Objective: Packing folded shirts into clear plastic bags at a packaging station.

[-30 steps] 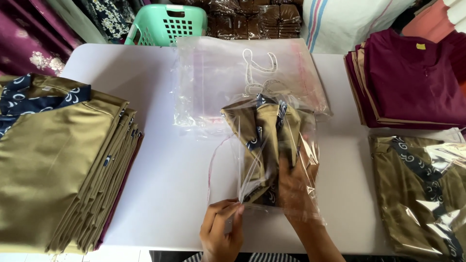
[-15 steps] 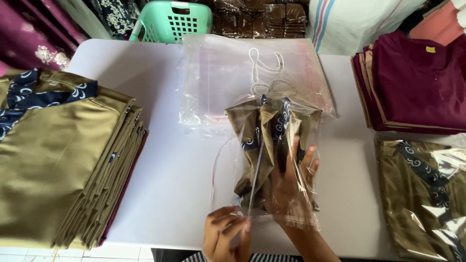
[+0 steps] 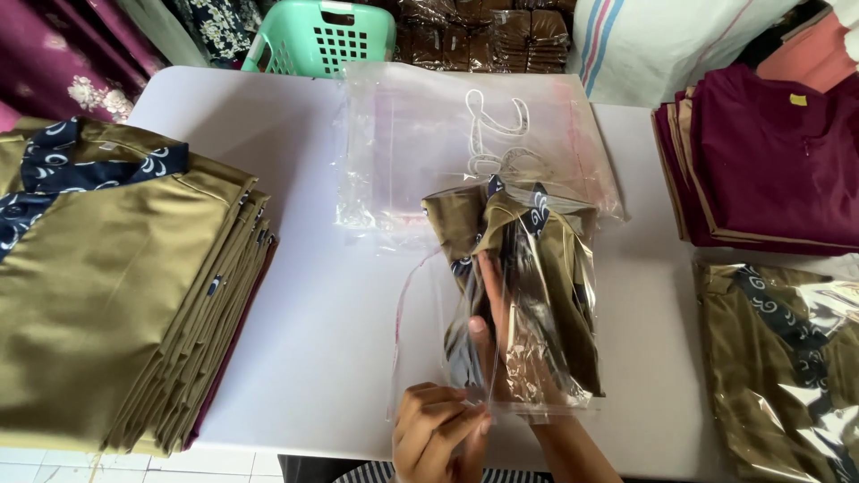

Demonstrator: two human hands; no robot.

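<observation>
A folded olive garment with a navy patterned collar (image 3: 528,259) sits partly inside a clear plastic bag (image 3: 523,358) on the white table (image 3: 331,295). My right hand (image 3: 506,353) is inside the bag, pressed flat against the garment, seen through the plastic. My left hand (image 3: 438,429) pinches the bag's open edge at the table's near side.
A tall stack of folded olive garments (image 3: 107,286) lies at the left. A pile of empty clear bags (image 3: 447,134) lies behind the bag. Maroon garments (image 3: 769,161) are stacked at the right, bagged olive ones (image 3: 787,358) below them. A green basket (image 3: 322,36) stands behind the table.
My right hand has slid deeper into the bag along the garment. My left hand stays on the bag's edge.
</observation>
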